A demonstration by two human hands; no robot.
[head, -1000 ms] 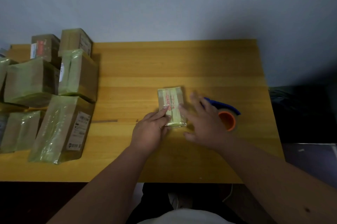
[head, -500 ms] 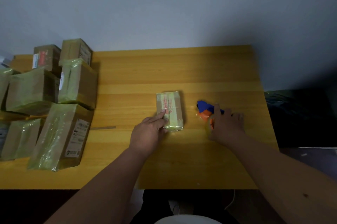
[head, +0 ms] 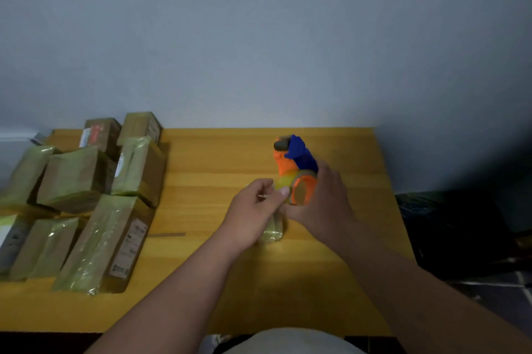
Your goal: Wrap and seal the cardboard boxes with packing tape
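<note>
Mid-table, right hand (head: 322, 204) is gripping dispenser (head: 296, 163); left hand (head: 253, 212) is pinching tape end over box (head: 272, 231). Next: pull tape w/ tension.

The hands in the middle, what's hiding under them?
Under the left hand and right hand a corner of a small taped box peeks out on the table. The rest is covered. The right hand holds the tape dispenser above it.

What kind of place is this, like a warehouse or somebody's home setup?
Probably a small home or back-room packing spot, not a warehouse: one wooden table against a bare wall, a pile of tape-wrapped boxes at one side, and a tape dispenser in the hands.
</note>
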